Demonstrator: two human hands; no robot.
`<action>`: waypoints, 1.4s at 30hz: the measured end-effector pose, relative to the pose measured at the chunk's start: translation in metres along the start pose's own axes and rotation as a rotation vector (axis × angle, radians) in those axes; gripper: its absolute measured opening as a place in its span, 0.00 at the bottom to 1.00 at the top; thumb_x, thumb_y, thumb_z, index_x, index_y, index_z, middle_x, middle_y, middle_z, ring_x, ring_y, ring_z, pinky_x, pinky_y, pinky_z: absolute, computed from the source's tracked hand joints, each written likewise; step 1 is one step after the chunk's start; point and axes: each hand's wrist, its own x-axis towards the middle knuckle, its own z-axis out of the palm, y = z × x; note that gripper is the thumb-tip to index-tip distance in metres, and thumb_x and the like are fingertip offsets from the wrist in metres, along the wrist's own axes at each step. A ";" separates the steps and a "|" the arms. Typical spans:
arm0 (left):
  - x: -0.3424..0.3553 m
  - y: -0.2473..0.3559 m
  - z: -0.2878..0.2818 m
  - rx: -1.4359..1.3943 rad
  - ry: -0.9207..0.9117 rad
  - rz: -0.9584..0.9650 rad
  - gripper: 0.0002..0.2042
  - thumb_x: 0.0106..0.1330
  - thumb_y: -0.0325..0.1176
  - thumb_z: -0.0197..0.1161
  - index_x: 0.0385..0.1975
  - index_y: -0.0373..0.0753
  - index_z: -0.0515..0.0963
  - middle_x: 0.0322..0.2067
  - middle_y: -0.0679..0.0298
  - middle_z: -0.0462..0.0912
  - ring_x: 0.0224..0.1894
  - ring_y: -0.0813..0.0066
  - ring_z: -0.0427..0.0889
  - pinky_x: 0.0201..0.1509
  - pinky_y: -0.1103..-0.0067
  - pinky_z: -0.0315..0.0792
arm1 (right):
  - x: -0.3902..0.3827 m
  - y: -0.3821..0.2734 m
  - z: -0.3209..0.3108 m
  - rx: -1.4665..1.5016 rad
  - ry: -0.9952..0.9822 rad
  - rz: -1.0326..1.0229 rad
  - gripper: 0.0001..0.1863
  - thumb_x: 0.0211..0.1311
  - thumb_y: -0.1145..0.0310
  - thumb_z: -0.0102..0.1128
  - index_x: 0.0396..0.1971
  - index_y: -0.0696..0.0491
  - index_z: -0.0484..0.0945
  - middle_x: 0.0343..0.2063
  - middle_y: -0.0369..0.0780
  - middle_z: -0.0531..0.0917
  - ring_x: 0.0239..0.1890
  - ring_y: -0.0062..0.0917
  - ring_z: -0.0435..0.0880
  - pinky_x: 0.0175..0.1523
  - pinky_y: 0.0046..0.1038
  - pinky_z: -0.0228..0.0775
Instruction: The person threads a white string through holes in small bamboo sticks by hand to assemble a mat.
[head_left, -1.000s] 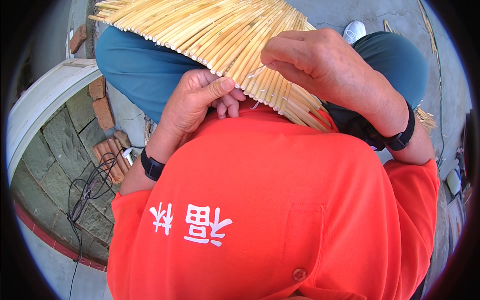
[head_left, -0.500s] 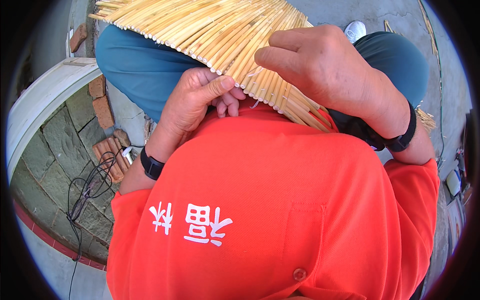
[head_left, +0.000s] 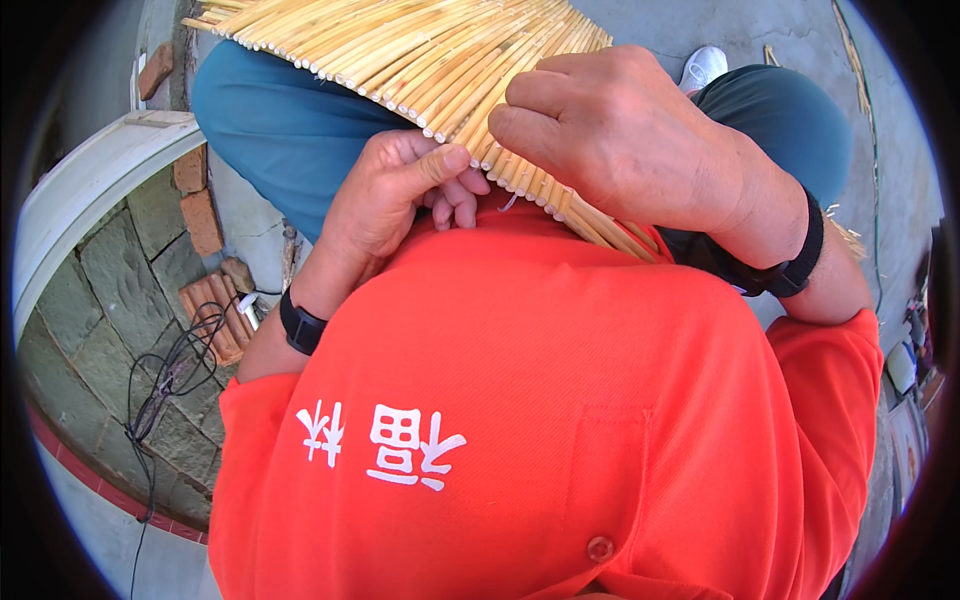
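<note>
Across my knees lies a mat of pale yellow stalks (head_left: 420,55), set side by side, their cut ends in a row facing me. My left hand (head_left: 400,185) pinches this near edge, its thumb on top of the stalk ends and its fingers curled beneath. Above the right part of the mat, my right hand (head_left: 620,140) is closed, thumb against bent fingers. Whatever sits in that pinch is hidden by the hand. A short pale thread (head_left: 508,203) hangs below the edge, between my two hands.
To the left are a curved white rim (head_left: 100,200), red bricks (head_left: 203,222) and a tangle of black cable (head_left: 160,400) on stone paving. A white shoe (head_left: 705,66) shows beyond my right hand. Loose stalks (head_left: 848,238) lie on the floor at the right.
My right hand has shifted slightly left and lower over the mat, covering a thread that showed beside its fingertips. My left hand keeps its grip on the edge.
</note>
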 end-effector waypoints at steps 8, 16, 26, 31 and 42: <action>0.007 -0.005 -0.005 0.233 0.147 0.273 0.15 0.62 0.41 0.61 0.24 0.32 0.79 0.16 0.64 0.78 0.18 0.82 0.75 0.20 0.87 0.65 | -0.001 0.004 -0.009 -0.121 -0.098 0.057 0.03 0.46 0.73 0.54 0.23 0.53 0.71 0.19 0.38 0.73 0.24 0.32 0.78 0.25 0.30 0.69; -0.004 0.018 -0.034 1.253 0.702 1.455 0.21 0.43 0.30 0.72 0.40 0.41 0.78 0.41 0.63 0.80 0.43 0.66 0.76 0.47 0.75 0.70 | 0.004 0.000 -0.014 -0.212 -0.129 0.047 0.05 0.45 0.76 0.56 0.24 0.52 0.70 0.19 0.38 0.72 0.22 0.33 0.76 0.23 0.31 0.67; 0.042 0.034 -0.025 1.488 0.105 1.475 0.09 0.48 0.32 0.64 0.31 0.47 0.77 0.32 0.74 0.78 0.38 0.78 0.76 0.49 0.73 0.61 | 0.008 -0.008 -0.024 -0.220 -0.154 0.153 0.07 0.50 0.74 0.58 0.31 0.50 0.75 0.24 0.36 0.78 0.27 0.32 0.79 0.28 0.28 0.71; 0.056 0.055 -0.007 1.536 0.049 1.519 0.04 0.51 0.33 0.62 0.27 0.48 0.76 0.24 0.78 0.75 0.32 0.81 0.74 0.42 0.76 0.57 | -0.001 -0.003 -0.039 -0.216 -0.146 0.232 0.06 0.53 0.75 0.58 0.31 0.50 0.75 0.25 0.37 0.78 0.25 0.33 0.78 0.27 0.28 0.70; 0.094 0.096 0.018 1.473 -0.201 1.757 0.02 0.49 0.36 0.56 0.19 0.56 0.71 0.19 0.79 0.72 0.28 0.77 0.74 0.38 0.72 0.57 | -0.017 0.007 -0.071 -0.243 -0.178 0.385 0.06 0.54 0.77 0.56 0.32 0.51 0.75 0.25 0.39 0.76 0.26 0.35 0.77 0.30 0.29 0.68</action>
